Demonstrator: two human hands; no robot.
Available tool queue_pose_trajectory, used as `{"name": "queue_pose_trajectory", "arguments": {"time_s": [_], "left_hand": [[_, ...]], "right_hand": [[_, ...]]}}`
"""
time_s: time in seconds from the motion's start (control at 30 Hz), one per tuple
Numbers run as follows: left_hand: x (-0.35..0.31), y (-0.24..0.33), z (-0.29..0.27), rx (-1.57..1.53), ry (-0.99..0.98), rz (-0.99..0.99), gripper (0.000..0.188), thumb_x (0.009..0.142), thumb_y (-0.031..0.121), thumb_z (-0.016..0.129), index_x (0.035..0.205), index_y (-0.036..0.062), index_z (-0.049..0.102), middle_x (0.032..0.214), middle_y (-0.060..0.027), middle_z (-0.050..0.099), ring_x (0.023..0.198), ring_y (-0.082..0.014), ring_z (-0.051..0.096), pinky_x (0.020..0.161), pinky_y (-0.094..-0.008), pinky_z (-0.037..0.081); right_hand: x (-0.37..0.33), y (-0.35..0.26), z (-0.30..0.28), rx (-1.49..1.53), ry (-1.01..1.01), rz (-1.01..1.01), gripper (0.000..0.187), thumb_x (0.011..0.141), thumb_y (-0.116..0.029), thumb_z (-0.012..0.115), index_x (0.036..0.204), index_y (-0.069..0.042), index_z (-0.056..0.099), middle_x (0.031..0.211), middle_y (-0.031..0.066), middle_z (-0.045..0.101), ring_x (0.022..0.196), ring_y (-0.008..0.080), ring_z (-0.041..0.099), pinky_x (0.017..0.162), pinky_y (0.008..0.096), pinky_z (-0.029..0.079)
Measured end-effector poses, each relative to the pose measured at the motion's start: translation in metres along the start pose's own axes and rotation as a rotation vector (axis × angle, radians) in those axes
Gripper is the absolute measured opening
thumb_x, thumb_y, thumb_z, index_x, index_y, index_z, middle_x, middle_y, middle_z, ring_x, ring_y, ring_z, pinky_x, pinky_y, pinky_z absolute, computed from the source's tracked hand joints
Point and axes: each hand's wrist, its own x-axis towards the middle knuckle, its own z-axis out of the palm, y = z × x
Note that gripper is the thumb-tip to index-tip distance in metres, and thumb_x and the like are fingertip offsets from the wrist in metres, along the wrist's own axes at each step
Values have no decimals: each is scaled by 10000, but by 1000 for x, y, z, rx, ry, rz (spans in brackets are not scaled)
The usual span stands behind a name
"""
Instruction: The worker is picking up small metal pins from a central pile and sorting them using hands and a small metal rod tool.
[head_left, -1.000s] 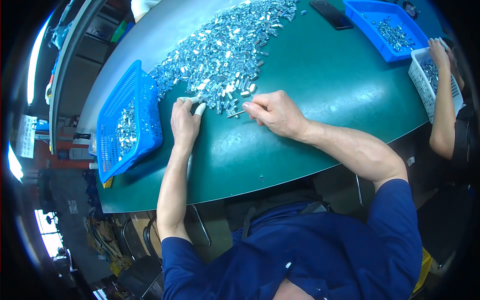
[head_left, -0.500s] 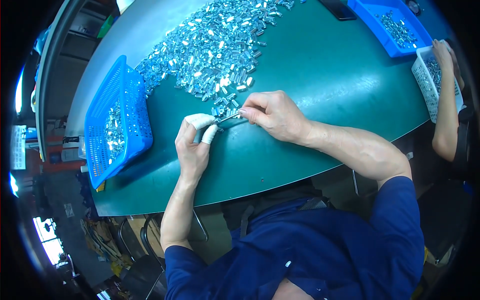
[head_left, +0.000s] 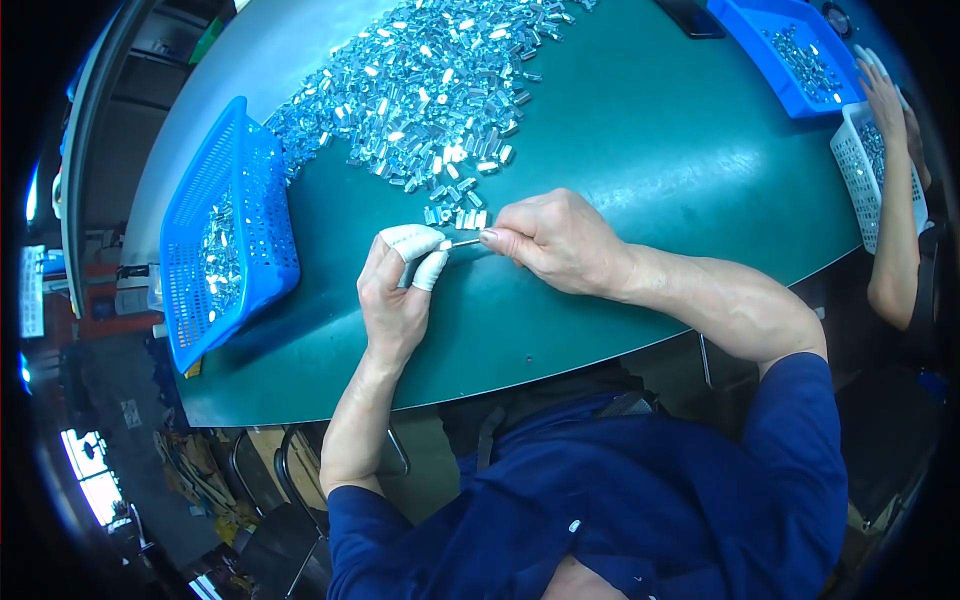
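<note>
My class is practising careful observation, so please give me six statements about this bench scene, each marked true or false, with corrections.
1. The right hand holds a thin metal rod. True.
2. The thumb and forefinger of the left hand are bare. False: both wear white coverings.
3. A heap of small metal pieces lies beyond the hands. True.
4. The tabletop is red. False: it is green.
5. The blue basket on the left is empty. False: it holds metal parts.
6. Another person's hand is near the white basket on the right. True.
</note>
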Motion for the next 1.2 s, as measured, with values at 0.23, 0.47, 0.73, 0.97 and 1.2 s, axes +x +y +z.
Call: {"name": "queue_pose_trajectory", "arguments": {"time_s": [0.23, 0.47, 0.73, 0.97, 1.2], "left_hand": [[-3, 1, -1, -13, -17, 18, 170, 872, 8, 789, 1031, 31, 732, 1023, -110, 706, 960, -264, 684, 819, -358, 551], [-5, -3, 1, -177, -29, -87, 153, 886, 3, 777, 1031, 17, 728, 1011, -97, 702, 963, -228, 674, 817, -325, 535], [-5, 1, -1, -267, -132, -131, 149, 892, 40, 781, 1027, 14, 724, 1013, -77, 701, 955, -190, 661, 832, -310, 515], [-4, 7, 1, -131, -155, -38, 175, 889, 57, 797, 1041, 12, 724, 1030, -95, 711, 968, -230, 679, 850, -326, 530], [-5, 10, 4, 8, -77, 94, 181, 875, 75, 812, 1020, 10, 724, 1027, -127, 719, 945, -279, 695, 819, -359, 549]], "right_hand": [[9, -15, -18, 286, -326, 426, 382, 1076, -286, 564, 816, -40, 695, 671, 59, 690, 600, 128, 639, 577, 339, 505], [-1, -3, -1, 102, -87, 94, 291, 992, -257, 657, 805, -36, 686, 718, 107, 677, 689, 298, 681, 650, 448, 518], [-2, -4, 3, -139, 106, -351, 112, 885, -121, 768, 933, -71, 680, 811, 85, 651, 748, 286, 672, 621, 414, 516], [-4, -5, 5, -133, 112, -359, 104, 906, -150, 758, 917, -75, 688, 773, 87, 646, 714, 296, 667, 616, 427, 515], [-5, -3, 13, -16, 48, -113, 288, 993, -243, 676, 787, -42, 695, 706, 134, 658, 641, 306, 655, 599, 426, 503]]}}
